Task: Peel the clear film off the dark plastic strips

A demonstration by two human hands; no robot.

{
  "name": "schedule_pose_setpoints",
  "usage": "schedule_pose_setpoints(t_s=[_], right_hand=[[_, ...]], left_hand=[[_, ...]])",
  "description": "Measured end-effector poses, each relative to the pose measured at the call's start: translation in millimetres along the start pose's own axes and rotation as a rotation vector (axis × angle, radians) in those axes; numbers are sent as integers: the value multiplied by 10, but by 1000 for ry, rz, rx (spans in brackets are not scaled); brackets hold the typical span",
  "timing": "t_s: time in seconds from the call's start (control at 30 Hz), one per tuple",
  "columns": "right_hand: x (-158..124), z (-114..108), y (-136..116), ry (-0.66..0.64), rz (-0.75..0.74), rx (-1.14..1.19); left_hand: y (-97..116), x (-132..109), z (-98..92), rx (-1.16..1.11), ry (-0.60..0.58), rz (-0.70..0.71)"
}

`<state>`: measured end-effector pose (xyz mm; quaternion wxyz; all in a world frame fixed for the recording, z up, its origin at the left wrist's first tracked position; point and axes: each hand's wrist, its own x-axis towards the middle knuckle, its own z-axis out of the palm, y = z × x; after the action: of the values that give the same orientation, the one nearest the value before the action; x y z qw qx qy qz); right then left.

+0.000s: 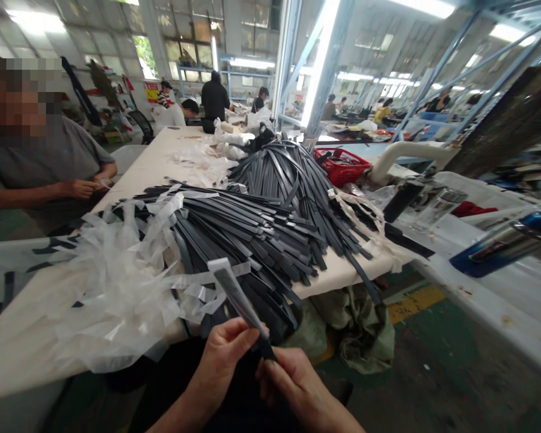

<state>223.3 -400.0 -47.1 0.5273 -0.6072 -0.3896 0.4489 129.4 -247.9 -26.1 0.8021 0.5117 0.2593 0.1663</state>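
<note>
Near the bottom centre, my left hand (pixel 228 352) pinches a dark strip (pixel 240 299) whose upper part has a pale translucent film on it. Just right of it, my right hand (pixel 288 373) is closed round the lower, dark end of the same strip. The strip slants up and left from my hands. Beyond them on the table lies a large heap of dark strips (pixel 238 231), fanned toward the right edge. Left of the heap is a loose pile of clear film strips (pixel 121 288).
A person (pixel 67 162) sits at the table's (pixel 139 162) left side, hands near a small pale piece. Behind the heap is a red basket (pixel 342 168). At right, a white surface (pixel 500 300) holds a blue metallic bottle (pixel 500 246). Green cloth (pixel 365 337) hangs below the table edge.
</note>
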Motion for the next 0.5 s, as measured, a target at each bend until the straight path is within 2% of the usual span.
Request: schedule_pose_setpoints(t_s=[0.1,0.2,0.27,0.4,0.43,0.5], right_hand=[[9,-29,-59,-31,-91,-63],[-49,-25,122,-80,-109,-124],[-47,-10,199,-73,-84,-89],[84,-17,-12,5,-137,-40],[112,-27,-77,16,-167,-70],[122,-41,-100,15,-209,-147]], left_hand=[[16,-34,-41,-29,5,-21],[80,-32,-104,-22,46,-2],[86,-38,-88,45,15,10],[69,-77,42,68,-176,-41],[84,-84,61,71,-187,-31],[136,-85,51,120,-135,38]])
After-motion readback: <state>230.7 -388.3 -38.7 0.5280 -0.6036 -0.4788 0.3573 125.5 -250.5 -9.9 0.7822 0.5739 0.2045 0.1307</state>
